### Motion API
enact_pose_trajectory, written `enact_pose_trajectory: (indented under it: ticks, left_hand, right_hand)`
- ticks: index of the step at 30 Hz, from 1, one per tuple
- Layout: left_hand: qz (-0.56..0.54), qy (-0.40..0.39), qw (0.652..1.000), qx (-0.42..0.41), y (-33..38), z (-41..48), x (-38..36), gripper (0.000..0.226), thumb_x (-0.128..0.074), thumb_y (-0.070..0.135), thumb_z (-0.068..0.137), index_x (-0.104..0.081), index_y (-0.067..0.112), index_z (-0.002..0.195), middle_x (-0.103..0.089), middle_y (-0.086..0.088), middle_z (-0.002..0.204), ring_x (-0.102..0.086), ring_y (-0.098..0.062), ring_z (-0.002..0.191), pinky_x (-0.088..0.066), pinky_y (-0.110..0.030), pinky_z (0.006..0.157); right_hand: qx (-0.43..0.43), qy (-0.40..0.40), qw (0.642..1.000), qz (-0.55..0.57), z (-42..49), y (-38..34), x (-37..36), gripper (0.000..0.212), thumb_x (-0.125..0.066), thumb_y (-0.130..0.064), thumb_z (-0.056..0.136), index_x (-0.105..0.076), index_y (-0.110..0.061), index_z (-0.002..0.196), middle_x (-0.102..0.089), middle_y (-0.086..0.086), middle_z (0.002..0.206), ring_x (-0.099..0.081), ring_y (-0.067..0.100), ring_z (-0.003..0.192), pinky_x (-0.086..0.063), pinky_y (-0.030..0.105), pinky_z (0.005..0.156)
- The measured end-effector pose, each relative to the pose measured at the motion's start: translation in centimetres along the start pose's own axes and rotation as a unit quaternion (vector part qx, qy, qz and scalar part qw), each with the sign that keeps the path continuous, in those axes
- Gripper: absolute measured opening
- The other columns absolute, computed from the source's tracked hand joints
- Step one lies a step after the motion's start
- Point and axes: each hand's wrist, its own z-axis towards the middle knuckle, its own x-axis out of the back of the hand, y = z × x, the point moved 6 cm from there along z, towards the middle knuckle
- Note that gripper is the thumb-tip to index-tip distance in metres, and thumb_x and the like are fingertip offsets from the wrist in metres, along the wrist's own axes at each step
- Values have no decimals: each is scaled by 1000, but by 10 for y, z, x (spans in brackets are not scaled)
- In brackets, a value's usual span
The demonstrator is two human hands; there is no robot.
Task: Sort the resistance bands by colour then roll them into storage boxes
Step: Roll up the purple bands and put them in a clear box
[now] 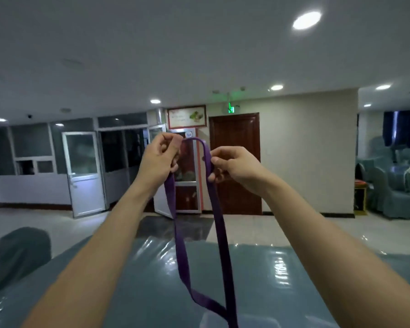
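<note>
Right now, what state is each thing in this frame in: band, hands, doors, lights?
purple band: unrolled, looped over at the top, two strands hanging, crossing near the bottom.
left hand: grips the band's left strand.
right hand: pinches the right strand.
brown door: closed.
white door: looks ajar.
ceiling light: on.
exit sign: lit green.

No lettering here can be read. A green lit sign (230, 110) sits above the brown door (234, 162), its symbol too small to make out. The red-framed poster (187, 116) left of it carries lines of writing, blurred beyond reading. A round blue-and-white sticker (189, 134) just below is equally illegible
</note>
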Motion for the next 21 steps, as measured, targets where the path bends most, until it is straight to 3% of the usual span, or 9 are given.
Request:
enact_pose_trajectory:
  ticks: [4, 6, 9, 11, 14, 15, 17, 19, 21]
  left_hand:
    - [-5, 55, 997, -53, 39, 32, 28, 35, -77, 57, 91, -71, 24, 102, -66, -1, 76, -53, -9, 55, -42, -23, 43]
    - [16, 57, 996, -73, 51, 45, 36, 38, -78, 61, 90, -72, 25, 102, -71, 1, 79, -58, -9, 56, -45, -23, 44]
    - [55, 56, 995, -61, 53, 59, 41, 32, -72, 59, 98, -71, 28, 107, -77, 5, 88, -68, -9, 65, -53, -24, 56]
    - [31, 13, 999, -14, 42, 62, 33, 34, -62, 55, 106, -70, 25, 117, -80, 3, 99, -76, -15, 79, -60, -37, 74]
    - [-139, -108, 982, 73, 20, 50, 5, 48, -49, 51, 112, -63, 15, 141, -78, -15, 122, -79, -34, 107, -63, -54, 92]
    - [-171, -126, 973, 89, 14, 47, -1, 52, -47, 52, 113, -60, 12, 143, -77, -17, 120, -78, -36, 104, -64, -53, 88]
    - [-161, -127, 974, 101, 6, 48, -7, 51, -45, 53, 114, -56, 8, 137, -72, -13, 100, -71, -26, 75, -61, -38, 64]
    - [-21, -80, 995, 60, 8, 62, -1, 43, -39, 50, 117, -53, 11, 126, -65, -8, 88, -59, -9, 57, -48, -24, 48]
    - [132, -41, 990, -15, 21, 78, 5, 30, -38, 48, 117, -56, 24, 111, -65, -1, 85, -58, 1, 53, -46, -18, 49]
  right_hand:
    - [21, -2, 992, 126, 39, -58, -17, 29, -56, -6, 110, -63, 9, 133, -63, 21, 97, -64, 20, 70, -59, 35, 81]
    - [50, -23, 990, 128, 52, -83, -22, 28, -61, -14, 110, -68, 3, 130, -68, 16, 98, -66, 18, 69, -56, 40, 88]
    - [82, -9, 988, 132, 66, -103, -26, 27, -62, -18, 110, -68, 3, 127, -72, 5, 88, -68, 14, 66, -59, 37, 84]
    - [90, 14, 984, 155, 74, -106, -27, 23, -59, -16, 112, -66, 3, 123, -68, 5, 87, -67, 13, 66, -61, 35, 81]
    - [81, 16, 984, 156, 79, -101, -29, 18, -55, -13, 113, -64, 0, 120, -69, 11, 94, -71, 19, 75, -61, 36, 82]
    - [75, 18, 984, 162, 81, -96, -28, 18, -53, -12, 113, -64, 1, 120, -70, 12, 96, -72, 21, 77, -61, 36, 82]
    - [69, 21, 982, 175, 82, -88, -23, 16, -52, -10, 114, -63, 1, 117, -70, 15, 100, -72, 24, 78, -61, 34, 80]
    - [71, 33, 986, 144, 83, -81, -15, 17, -52, -9, 113, -64, 3, 118, -72, 17, 102, -73, 24, 76, -63, 30, 75]
    - [92, 58, 992, 58, 83, -80, -1, 27, -55, -6, 112, -59, -1, 138, -75, 16, 105, -77, 27, 78, -66, 30, 74]
